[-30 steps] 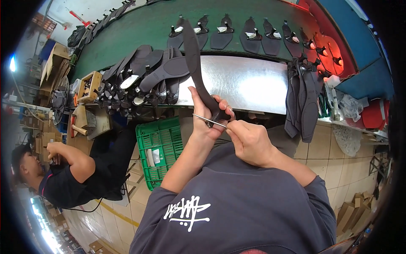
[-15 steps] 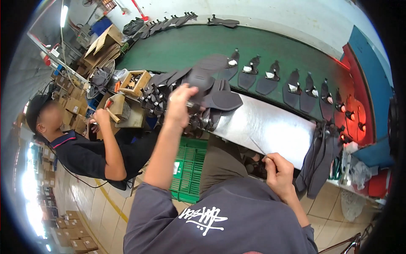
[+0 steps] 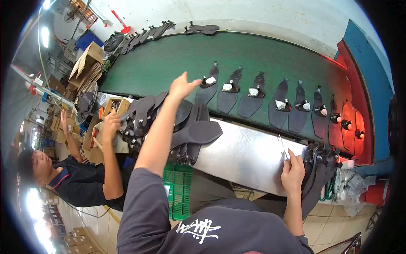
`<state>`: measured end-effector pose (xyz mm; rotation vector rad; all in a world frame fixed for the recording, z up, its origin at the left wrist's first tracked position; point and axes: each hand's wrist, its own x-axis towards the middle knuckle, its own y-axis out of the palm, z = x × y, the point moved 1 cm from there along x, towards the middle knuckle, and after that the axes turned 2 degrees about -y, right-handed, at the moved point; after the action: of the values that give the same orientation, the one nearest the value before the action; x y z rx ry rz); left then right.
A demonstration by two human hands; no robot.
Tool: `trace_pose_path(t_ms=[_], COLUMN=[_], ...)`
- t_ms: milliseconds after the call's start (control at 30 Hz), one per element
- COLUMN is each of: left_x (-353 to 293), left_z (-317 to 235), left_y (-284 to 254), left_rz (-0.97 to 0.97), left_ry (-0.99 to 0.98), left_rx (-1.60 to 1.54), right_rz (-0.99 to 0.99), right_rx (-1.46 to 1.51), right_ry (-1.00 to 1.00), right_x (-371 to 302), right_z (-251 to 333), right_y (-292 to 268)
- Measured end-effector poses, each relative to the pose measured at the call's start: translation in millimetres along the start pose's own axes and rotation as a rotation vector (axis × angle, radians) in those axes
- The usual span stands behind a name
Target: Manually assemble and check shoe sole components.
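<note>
My left hand (image 3: 182, 87) reaches over the green conveyor belt (image 3: 169, 55), its fingers apart and nothing visible in them. Just right of it lies the leftmost dark sandal sole (image 3: 205, 94) of a row, with straps and a white wad on it. In my right hand (image 3: 292, 172) is a thin, pale metal-looking tool (image 3: 282, 144), pointing up and away over the silver metal plate (image 3: 237, 154). Under my left forearm, a pile of dark grey soles (image 3: 196, 132) with straps overlaps the plate's left end.
Several strapped soles (image 3: 279, 106) run along the belt toward a red-lit opening (image 3: 357, 114) at right. More soles (image 3: 319, 165) hang at the plate's right end. A co-worker (image 3: 84, 178) sits at left with hands raised. A green crate (image 3: 176, 192) stands below the pile.
My left hand has moved from the sole pile out over the belt. My right hand has lifted the thin tool at the plate's right part. The co-worker's hands have risen and the view has shifted.
</note>
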<state>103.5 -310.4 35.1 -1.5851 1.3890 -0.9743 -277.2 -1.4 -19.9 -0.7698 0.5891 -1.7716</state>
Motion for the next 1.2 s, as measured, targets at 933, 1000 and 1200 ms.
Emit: trace_pose_path(t_ms=[933, 1000, 1200], left_x=[-174.9, -222.7, -254.5], left_z=[-128.9, -115.6, -101.4], left_y=[12.9, 29.4, 52.9], left_rz=[0.623, 0.780, 0.825], left_ry=[0.326, 0.293, 0.098], left_rx=[-1.472, -1.393, -1.662], right_rz=[0.092, 0.180, 0.148], right_rx=[1.478, 1.583, 1.438], right_ry=[-0.132, -0.021, -0.075], right_x=[26.0, 28.8, 18.9], right_z=[58.3, 84.7, 77.7], right_y=[-22.9, -23.2, -27.5])
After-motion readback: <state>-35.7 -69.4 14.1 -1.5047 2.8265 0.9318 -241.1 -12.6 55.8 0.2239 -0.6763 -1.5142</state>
